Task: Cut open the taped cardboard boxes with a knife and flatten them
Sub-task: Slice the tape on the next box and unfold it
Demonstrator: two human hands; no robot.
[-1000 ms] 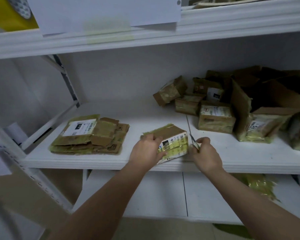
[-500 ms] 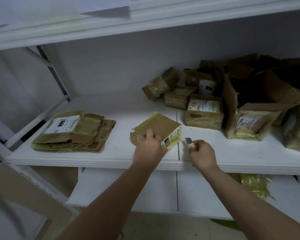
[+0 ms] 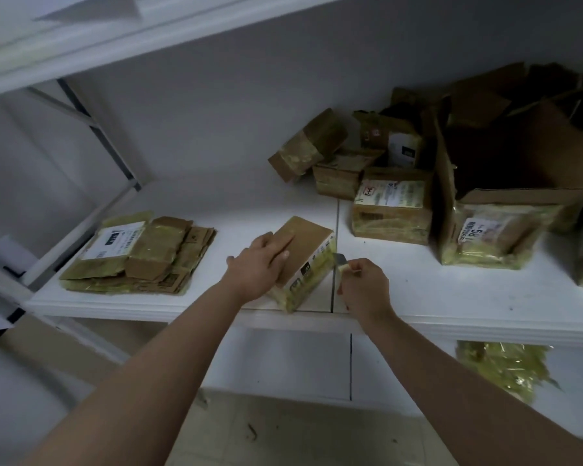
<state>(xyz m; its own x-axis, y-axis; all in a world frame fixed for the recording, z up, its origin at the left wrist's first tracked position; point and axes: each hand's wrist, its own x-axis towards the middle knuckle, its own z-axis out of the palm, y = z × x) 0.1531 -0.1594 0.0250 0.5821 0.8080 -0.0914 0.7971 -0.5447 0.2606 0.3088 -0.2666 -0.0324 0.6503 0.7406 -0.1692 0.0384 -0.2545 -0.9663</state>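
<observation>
White metal shelving against a pale wall; work is on the middle shelf (image 3: 189, 299), dim light.

Nearest, at 6 o'clock on the shelf's front edge: the left hand (image 3: 261, 265) lies over the top of the small taped box (image 3: 305, 255), fingers laid flat and together on the cardboard, thumb toward the near side. The box has been turned since a second ago; then it lay lower with its labelled face up, now it is tipped on edge with the label side facing the knife.

Just at 3 o'clock of the box, the right hand (image 3: 362, 285) pinches the knife (image 3: 340, 260) in curled fingers. The blade was lifted clear half a second ago; now its tip meets the box's far right corner, at the yellowed tape. Judgement: a new seam is presented, and the next cut is starting.

At 9 o'clock, the flattened stack (image 3: 138, 253) rests. Further back, at 1 to 2 o'clock, the uncut boxes (image 3: 392, 210) wait, so much of the job remains.
</observation>
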